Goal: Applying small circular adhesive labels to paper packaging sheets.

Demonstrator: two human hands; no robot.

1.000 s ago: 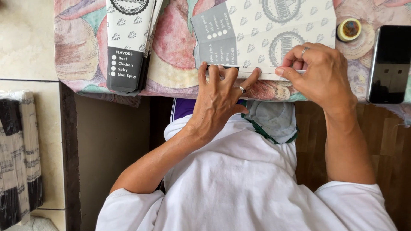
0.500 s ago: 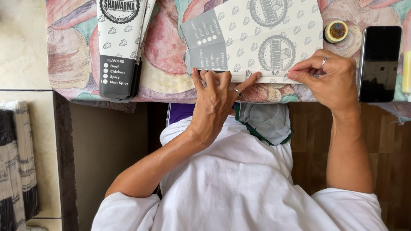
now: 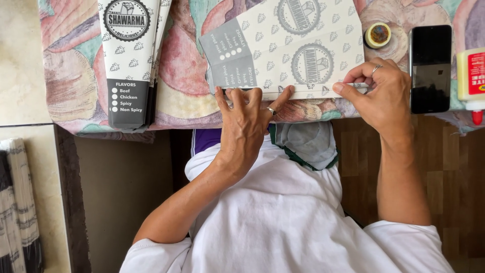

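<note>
A flat printed paper sheet (image 3: 298,48), white with grey round stamps and small leaf marks and a grey panel at one end, lies on a flower-patterned cloth (image 3: 182,60) that covers the table; its near edge runs along the cloth's near border, just above the person's lap.

The left hand (image 3: 247,119) rests at the near edge of the sheet, below the grey panel; its fingers are spread fairly wide and pressed flat, fingertips on the paper, the thumb stretched out towards the sheet's middle; a ring shows on one finger.

The right hand (image 3: 381,93) sits at the sheet's near right corner; thumb and forefinger are drawn narrow in a pinch on the paper's edge, the other fingers curled above them, one wearing a ring.

To the left of the sheet, a stack of folded cartons (image 3: 129,60) of the same print lies lengthwise, its dark end pointing to the cloth's near border; the stack stands clear of the sheet.

To the right of the sheet, beyond the right hand, stands a small round tape roll (image 3: 378,35); just past it lies a dark phone (image 3: 430,68), screen up; further right, at the frame's edge, lies a white glue bottle (image 3: 471,76) with a red tip.
</note>
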